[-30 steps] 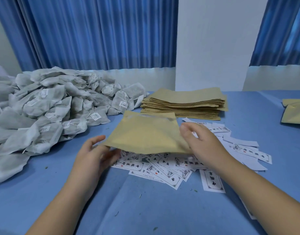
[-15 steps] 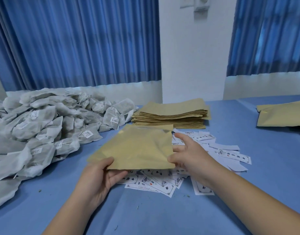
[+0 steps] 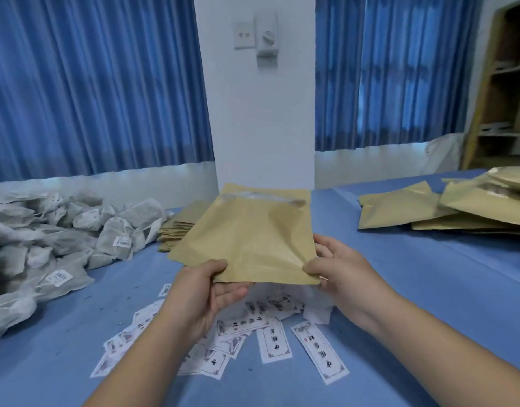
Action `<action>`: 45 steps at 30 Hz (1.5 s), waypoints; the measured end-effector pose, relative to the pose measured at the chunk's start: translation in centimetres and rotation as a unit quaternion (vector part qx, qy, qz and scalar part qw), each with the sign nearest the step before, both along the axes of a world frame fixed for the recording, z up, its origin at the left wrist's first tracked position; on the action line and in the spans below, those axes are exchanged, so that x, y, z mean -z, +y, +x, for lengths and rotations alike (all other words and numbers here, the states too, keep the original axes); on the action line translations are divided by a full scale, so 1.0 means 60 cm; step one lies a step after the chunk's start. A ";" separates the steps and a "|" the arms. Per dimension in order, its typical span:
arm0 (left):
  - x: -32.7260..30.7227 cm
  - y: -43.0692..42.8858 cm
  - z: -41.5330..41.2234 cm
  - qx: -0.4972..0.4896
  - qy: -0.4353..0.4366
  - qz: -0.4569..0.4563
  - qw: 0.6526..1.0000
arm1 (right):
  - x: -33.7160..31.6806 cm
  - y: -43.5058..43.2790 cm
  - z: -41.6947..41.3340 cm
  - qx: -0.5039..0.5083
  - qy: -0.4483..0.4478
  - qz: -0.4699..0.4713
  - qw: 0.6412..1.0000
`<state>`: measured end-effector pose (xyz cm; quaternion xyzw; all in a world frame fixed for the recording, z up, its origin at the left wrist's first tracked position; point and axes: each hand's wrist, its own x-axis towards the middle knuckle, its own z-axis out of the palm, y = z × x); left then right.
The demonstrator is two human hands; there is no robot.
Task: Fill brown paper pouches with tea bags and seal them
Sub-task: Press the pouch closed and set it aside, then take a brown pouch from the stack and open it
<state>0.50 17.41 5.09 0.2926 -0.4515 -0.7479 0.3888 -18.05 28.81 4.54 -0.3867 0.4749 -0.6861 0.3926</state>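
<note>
Blue curtains, white pillar with wall switch, wooden shelf at right, blue worktop, scattered printed labels.

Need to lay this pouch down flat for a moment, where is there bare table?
Barest: the blue table right of your right hand, bordered by the pile of brown pouches behind. A narrower strip runs between the tea bags and the paper labels. Crowded: under the held pouch, where labels lie, and behind it the stack of flat pouches.

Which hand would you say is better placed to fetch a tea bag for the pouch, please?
Probably the left hand: the pile of grey mesh tea bags lies on its side, while the right hand can hold the flat brown paper pouch.
</note>
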 end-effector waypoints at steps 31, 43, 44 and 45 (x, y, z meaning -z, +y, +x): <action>0.005 -0.062 -0.230 0.039 -0.022 0.059 0.997 | 0.035 -0.034 -0.256 0.238 -0.067 0.106 0.963; 0.007 -0.172 0.022 -0.094 -0.088 -0.065 0.990 | 0.013 -0.198 -0.085 0.084 -0.009 0.125 0.989; 0.019 -0.180 0.036 -0.123 -0.081 -0.062 0.987 | 0.013 -0.214 -0.069 0.073 -0.014 0.122 0.990; 0.031 -0.188 0.047 -0.147 -0.084 -0.061 0.984 | 0.012 -0.231 -0.052 0.064 -0.015 0.122 0.990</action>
